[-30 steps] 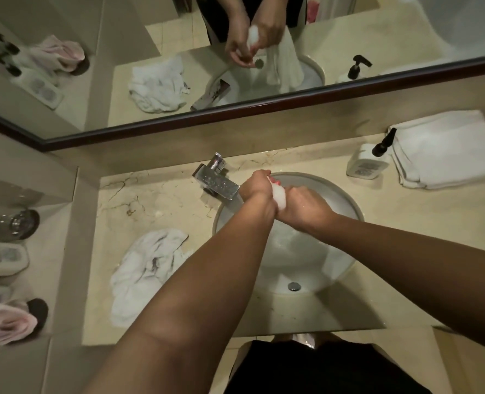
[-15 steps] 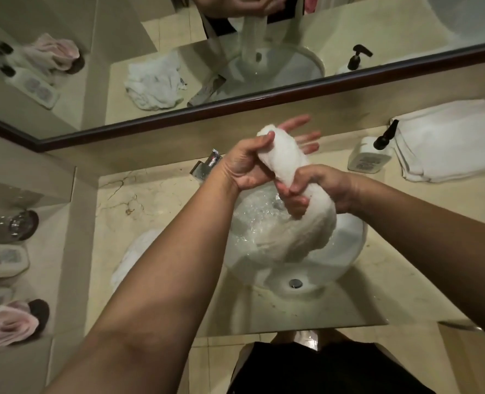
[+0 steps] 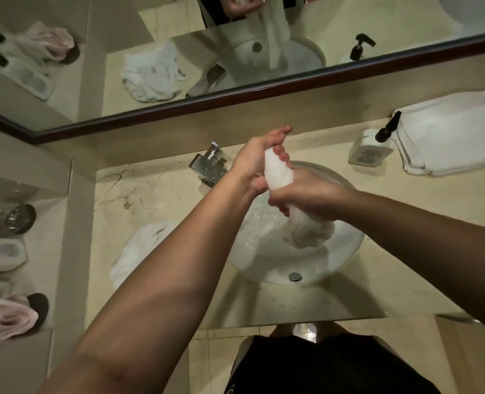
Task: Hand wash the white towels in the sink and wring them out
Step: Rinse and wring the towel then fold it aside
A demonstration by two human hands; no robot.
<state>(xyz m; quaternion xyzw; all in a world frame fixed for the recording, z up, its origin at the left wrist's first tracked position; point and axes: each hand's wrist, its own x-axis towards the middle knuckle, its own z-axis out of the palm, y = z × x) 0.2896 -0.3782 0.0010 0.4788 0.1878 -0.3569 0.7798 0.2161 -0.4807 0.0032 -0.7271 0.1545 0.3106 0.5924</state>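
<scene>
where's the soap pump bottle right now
In the head view the soap pump bottle stands on the counter's far right, between the sink and the folded white towels, just below the mirror.

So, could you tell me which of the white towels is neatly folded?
The folded towel right of the soap dispenser; the others are crumpled or twisted.

The left forearm (image 3: 161, 280) covers much of the crumpled towel (image 3: 139, 251) on the counter, the twisted towel's (image 3: 278, 172) middle vanishes inside the right hand's fingers (image 3: 281, 200), and its lower bunch blurs.
</scene>
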